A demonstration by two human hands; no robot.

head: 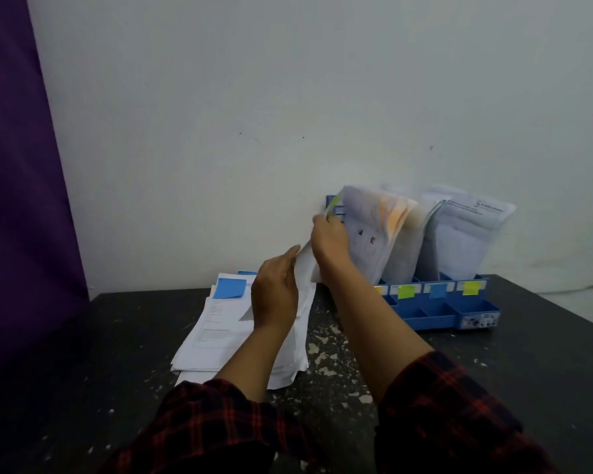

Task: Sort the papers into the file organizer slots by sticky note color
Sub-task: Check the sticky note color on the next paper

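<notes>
Filing step: white paper sheet [305, 268] entering blue plastic file organizer [439, 307].
Right hand [331, 242] pinches sheet's top; left hand [276, 295] steadies edge, fingers loosely curled. Next, judged: seat it in leftmost slot.

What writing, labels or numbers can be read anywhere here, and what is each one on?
None can be read.
White sheet on the loose paper stack: printed lines, blurred.
Rightmost white papers in the blue plastic file organizer: a header line and logo, too blurred.
Small sticker on the blue plastic file organizer's front corner: markings too small.
Coloured sticky notes on the slot fronts: blank as far as visible.
</notes>
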